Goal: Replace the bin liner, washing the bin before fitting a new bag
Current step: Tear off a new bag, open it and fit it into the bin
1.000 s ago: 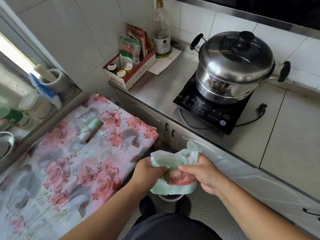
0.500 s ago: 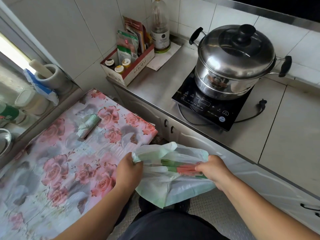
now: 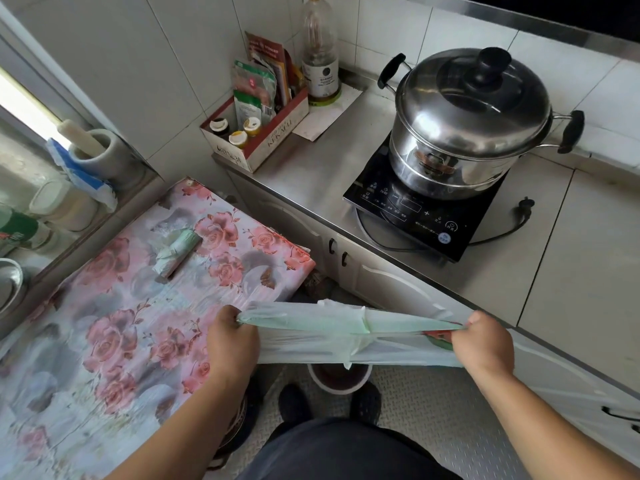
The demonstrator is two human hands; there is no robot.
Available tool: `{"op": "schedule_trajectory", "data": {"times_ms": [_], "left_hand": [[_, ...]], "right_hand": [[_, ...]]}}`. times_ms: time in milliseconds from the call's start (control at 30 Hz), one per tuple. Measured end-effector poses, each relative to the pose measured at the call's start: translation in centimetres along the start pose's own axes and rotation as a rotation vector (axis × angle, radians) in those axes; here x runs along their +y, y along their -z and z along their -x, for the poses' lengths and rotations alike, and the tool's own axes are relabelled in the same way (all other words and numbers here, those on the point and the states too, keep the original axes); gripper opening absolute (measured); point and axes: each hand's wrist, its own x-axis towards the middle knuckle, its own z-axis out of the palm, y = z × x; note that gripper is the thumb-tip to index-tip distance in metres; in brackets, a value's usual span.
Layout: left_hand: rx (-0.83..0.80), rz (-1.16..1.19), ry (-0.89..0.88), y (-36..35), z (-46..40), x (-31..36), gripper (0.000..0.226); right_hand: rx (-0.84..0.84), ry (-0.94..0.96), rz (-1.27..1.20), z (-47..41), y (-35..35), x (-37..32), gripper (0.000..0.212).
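A thin pale-green bin bag point(image 3: 346, 336) is stretched wide between my two hands. My left hand point(image 3: 232, 336) grips its left end and my right hand point(image 3: 482, 342) grips its right end, where a red and green print shows. Below the bag, a small round bin point(image 3: 339, 377) with a white rim and dark inside stands on the floor between my feet, partly hidden by the bag. A roll of green bags point(image 3: 177, 251) lies on the floral-covered table point(image 3: 114, 327) to the left.
A steel pot point(image 3: 471, 123) sits on a black induction hob point(image 3: 419, 213) on the metal counter. A cardboard box of packets and jars point(image 3: 256, 133) and a bottle point(image 3: 320, 60) stand by the tiled wall. White cabinet doors point(image 3: 398, 289) run along the right; the floor is patterned metal.
The bag went from a crumpled bundle between my close-together hands to a wide stretched sheet. My hands moved apart, left and right, uncovering the bin below.
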Motion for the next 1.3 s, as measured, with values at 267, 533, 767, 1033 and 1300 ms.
{"op": "schedule_trajectory", "data": {"times_ms": [267, 533, 767, 1033, 1300], "left_hand": [[-0.437, 0.252, 0.055, -1.3, 1.3, 1.0, 0.034], [-0.805, 0.470, 0.342, -3.3, 3.0, 2.1, 0.022], [-0.669, -0.482, -0.127, -3.7, 2.4, 2.1, 0.034], [-0.401, -0.614, -0.329, -3.5, 1.1, 0.6, 0.012], [-0.214, -0.470, -0.283, -2.4, 0.4, -0.3, 0.019]], "right_hand": [[-0.329, -0.253, -0.743, 0.4, 0.4, -2.5, 0.037], [-0.772, -0.254, -0.802, 4.5, -0.6, -6.0, 0.020], [-1.040, -0.047, -0.214, 5.0, -1.0, -5.7, 0.060], [-0.893, 0.130, 0.175, 4.5, -0.9, -5.1, 0.036], [-0.516, 0.102, -0.232, 3.5, -2.5, -4.7, 0.012]]}}
